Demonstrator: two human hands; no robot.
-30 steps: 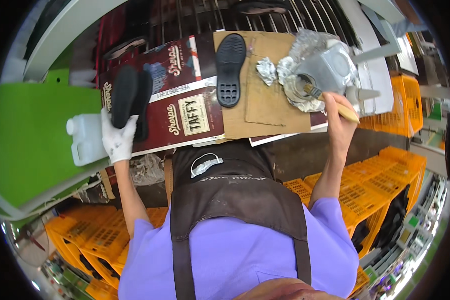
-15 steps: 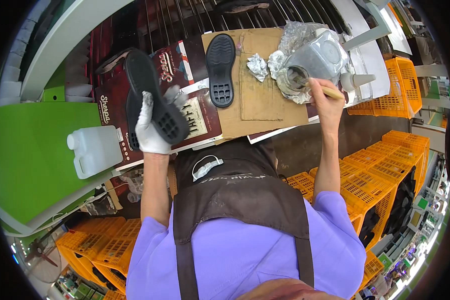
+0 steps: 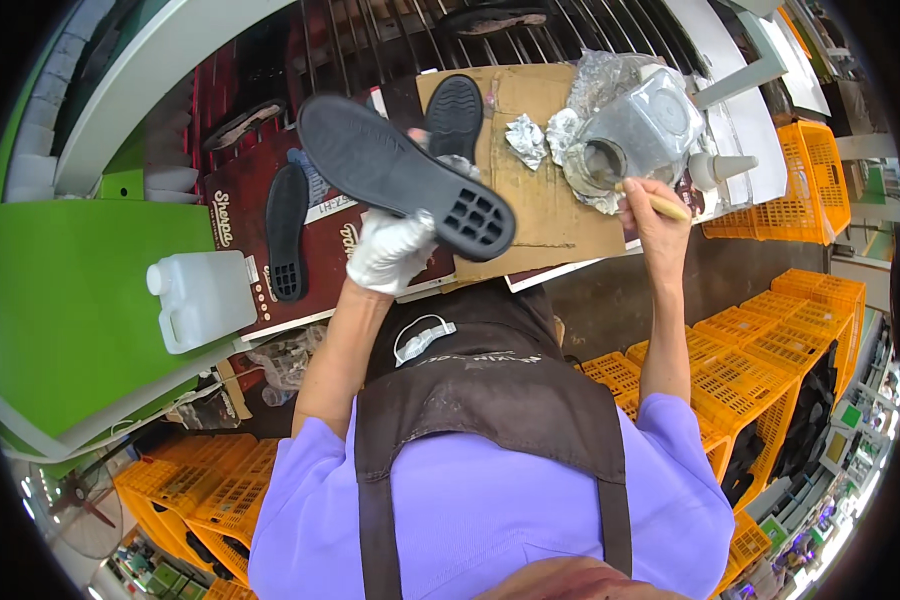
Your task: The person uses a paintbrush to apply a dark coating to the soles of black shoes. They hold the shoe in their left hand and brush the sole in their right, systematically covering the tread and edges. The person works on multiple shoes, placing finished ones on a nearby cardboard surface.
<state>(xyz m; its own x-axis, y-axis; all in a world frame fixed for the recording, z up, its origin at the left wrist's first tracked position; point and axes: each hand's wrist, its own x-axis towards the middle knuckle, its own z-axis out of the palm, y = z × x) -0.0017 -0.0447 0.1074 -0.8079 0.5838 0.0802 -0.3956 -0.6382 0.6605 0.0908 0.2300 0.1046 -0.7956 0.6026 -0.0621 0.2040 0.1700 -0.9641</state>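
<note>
In a white glove, my left hand [image 3: 394, 250] grips a black shoe sole [image 3: 390, 165] by its edge and holds it tilted above the table. Its face with the square-holed heel grid shows. My bare right hand [image 3: 658, 215] is closed round the wooden handle of a brush [image 3: 668, 207], whose head dips toward the mouth of a small open container [image 3: 602, 160]. A second shoe sole [image 3: 454, 115] lies on the cardboard [image 3: 540, 215], partly covered by the held one. Another sole [image 3: 287, 230] rests on dark printed board at the left.
Crumpled foil-like wads [image 3: 525, 142] lie beside the container. A clear plastic jug [image 3: 645, 115] and a white nozzle bottle [image 3: 720, 168] stand at the right. A white jug [image 3: 202, 300] sits at the left. Metal rollers [image 3: 390, 40] run behind; orange crates [image 3: 750, 345] stack at the right.
My left hand has swung right with the sole, which now overlaps the one on the cardboard. The sole at the left is uncovered. My right hand stays at the container with the brush.
</note>
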